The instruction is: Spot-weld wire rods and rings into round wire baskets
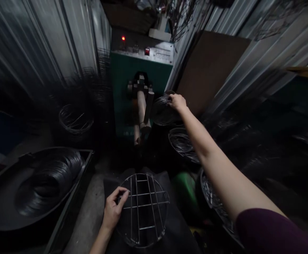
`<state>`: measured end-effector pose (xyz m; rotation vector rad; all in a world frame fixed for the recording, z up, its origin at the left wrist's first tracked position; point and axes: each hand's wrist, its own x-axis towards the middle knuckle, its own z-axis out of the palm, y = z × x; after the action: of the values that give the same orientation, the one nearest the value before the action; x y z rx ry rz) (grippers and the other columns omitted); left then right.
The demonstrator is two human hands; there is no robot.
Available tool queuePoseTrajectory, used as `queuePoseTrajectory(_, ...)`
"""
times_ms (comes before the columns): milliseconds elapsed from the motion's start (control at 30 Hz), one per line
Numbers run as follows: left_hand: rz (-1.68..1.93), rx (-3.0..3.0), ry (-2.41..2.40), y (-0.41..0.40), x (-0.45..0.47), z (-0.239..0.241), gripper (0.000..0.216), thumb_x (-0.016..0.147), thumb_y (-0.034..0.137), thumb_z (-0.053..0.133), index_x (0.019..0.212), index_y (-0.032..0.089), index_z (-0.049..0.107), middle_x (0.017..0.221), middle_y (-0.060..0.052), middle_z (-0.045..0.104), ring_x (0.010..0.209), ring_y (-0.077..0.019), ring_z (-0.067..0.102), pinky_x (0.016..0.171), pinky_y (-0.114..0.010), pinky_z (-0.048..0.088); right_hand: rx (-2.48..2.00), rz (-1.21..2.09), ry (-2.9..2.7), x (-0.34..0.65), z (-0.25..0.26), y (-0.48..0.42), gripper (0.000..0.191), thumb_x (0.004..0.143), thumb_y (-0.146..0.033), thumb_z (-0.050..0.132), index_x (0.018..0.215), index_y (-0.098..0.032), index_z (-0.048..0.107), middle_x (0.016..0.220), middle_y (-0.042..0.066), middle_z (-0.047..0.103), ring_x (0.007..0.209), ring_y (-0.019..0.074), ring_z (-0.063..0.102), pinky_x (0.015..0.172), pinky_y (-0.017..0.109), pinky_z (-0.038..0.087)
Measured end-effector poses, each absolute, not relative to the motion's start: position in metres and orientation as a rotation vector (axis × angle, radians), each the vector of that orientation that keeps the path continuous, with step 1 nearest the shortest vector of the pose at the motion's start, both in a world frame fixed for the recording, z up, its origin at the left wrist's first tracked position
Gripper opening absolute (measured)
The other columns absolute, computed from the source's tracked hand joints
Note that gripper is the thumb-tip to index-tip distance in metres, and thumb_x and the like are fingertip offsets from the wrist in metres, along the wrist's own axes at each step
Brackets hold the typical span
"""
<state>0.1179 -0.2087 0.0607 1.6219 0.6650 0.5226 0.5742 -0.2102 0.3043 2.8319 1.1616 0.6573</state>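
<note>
"Resting the wire grid (145, 205) on the lap (180, 220); probably feeling light, stiff?"

"Best pinching its rim: half-curling left hand (113, 210) there, bending right hand (178, 102) over wire rings (162, 100), not discerning either grip."

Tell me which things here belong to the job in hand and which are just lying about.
Likely part of the job:
- wire rack, beside the left hand
- wire rings, at the right hand
- green machine, its red light lit

Probably just lying about:
- brown board, leaning behind the rings
- white block, atop the machine
</note>
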Motion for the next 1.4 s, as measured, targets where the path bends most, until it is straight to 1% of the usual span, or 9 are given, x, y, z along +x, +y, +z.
queuePoseTrajectory(167,0.53,1.653,0.698,-0.196,0.125,0.054,0.041,0.086,0.057,0.058,0.08,0.017,0.067,0.077,-0.003,0.066,0.077,-0.0197,0.063,0.074,-0.028,0.048,2.689,0.557,1.287,0.569,0.301,-0.214,0.03,0.091,-0.017,0.046,0.109,-0.017,0.071,0.119,0.015,0.065,0.097,0.0248,0.062,0.075,0.034,0.047)
queuePoseTrajectory(333,0.651,1.606,0.752,-0.186,0.126,0.074,0.055,0.09,0.06,0.05,0.122,0.017,0.063,0.102,-0.008,0.068,0.095,-0.0205,0.064,0.086,-0.03,0.05,2.492,0.473,1.466,0.516,0.313,-0.291,0.028,0.095,-0.018,0.045,0.107,-0.02,0.07,0.101,0.01,0.068,0.087,0.0233,0.065,0.073,0.035,0.048)
queuePoseTrajectory(500,0.618,1.621,0.499,-0.196,0.15,0.165,0.058,0.093,0.058,0.051,0.137,0.02,0.056,0.103,-0.006,0.068,0.06,-0.0084,0.049,0.062,-0.023,0.046,2.436,0.406,2.24,0.426,0.311,-0.341,0.027,0.099,-0.04,0.046,0.103,-0.029,0.07,0.092,0.001,0.064,0.081,0.0149,0.062,0.076,0.033,0.052)
queuePoseTrajectory(667,0.539,1.587,0.372,-0.219,0.16,0.202,0.038,0.094,0.044,0.058,0.12,0.018,0.067,0.062,0.002,0.054,0.053,-0.0085,0.048,0.056,-0.021,0.042,2.659,-0.136,2.502,0.363,0.266,-0.335,0.026,0.09,-0.041,0.063,0.111,-0.027,0.071,0.096,0.002,0.066,0.086,0.0189,0.064,0.087,0.041,0.054)
queuePoseTrajectory(767,0.604,1.468,0.52,-0.22,0.138,0.181,0.034,0.094,0.039,0.057,0.118,0.016,0.067,0.054,0.005,0.046,0.044,-0.0062,0.038,0.045,-0.018,0.032,2.974,-0.315,2.339,0.355,0.221,-0.347,0.046,0.091,-0.039,0.059,0.135,-0.025,0.058,0.101,0.004,0.068,0.086,0.02,0.065,0.085,0.042,0.055)
queuePoseTrajectory(867,0.604,1.491,0.692,-0.212,0.118,0.151,0.039,0.093,0.035,0.055,0.125,0.014,0.064,0.051,0.006,0.048,0.041,-0.0063,0.036,0.042,-0.018,0.029,3.217,-0.42,2.006,0.348,0.174,-0.365,0.04,0.094,-0.035,0.049,0.129,-0.022,0.062,0.092,0.004,0.07,0.075,0.0181,0.063,0.075,0.037,0.055)
queuePoseTrajectory(1033,0.604,2.071,0.958,-0.209,0.109,0.122,0.036,0.093,0.024,0.052,0.124,0.017,0.068,0.086,-0.007,0.076,0.068,-0.0152,0.067,0.072,-0.027,0.054,3.237,-0.126,1.702,0.322,0.125,-0.373,0.038,0.093,-0.028,0.043,0.118,-0.02,0.071,0.081,0.007,0.064,0.069,0.0191,0.059,0.071,0.034,0.051)
queuePoseTrajectory(1133,0.545,2.28,0.973,-0.213,0.106,0.113,0.036,0.096,0.025,0.05,0.126,0.018,0.068,0.104,-0.009,0.077,0.088,-0.0224,0.073,0.085,-0.033,0.056,3.19,-0.054,1.625,0.311,0.116,-0.373,0.04,0.094,-0.028,0.041,0.121,-0.023,0.071,0.084,0.008,0.06,0.067,0.0188,0.055,0.065,0.033,0.049)
queuePoseTrajectory(1400,0.481,2.332,0.98,-0.223,0.094,0.094,0.042,0.093,0.038,0.061,0.131,0.019,0.064,0.116,-0.011,0.074,0.1,-0.0276,0.073,0.091,-0.037,0.056,3.179,-0.106,1.615,0.303,0.113,-0.378,0.041,0.094,-0.028,0.04,0.122,-0.022,0.069,0.088,0.01,0.059,0.073,0.0212,0.057,0.067,0.036,0.05)
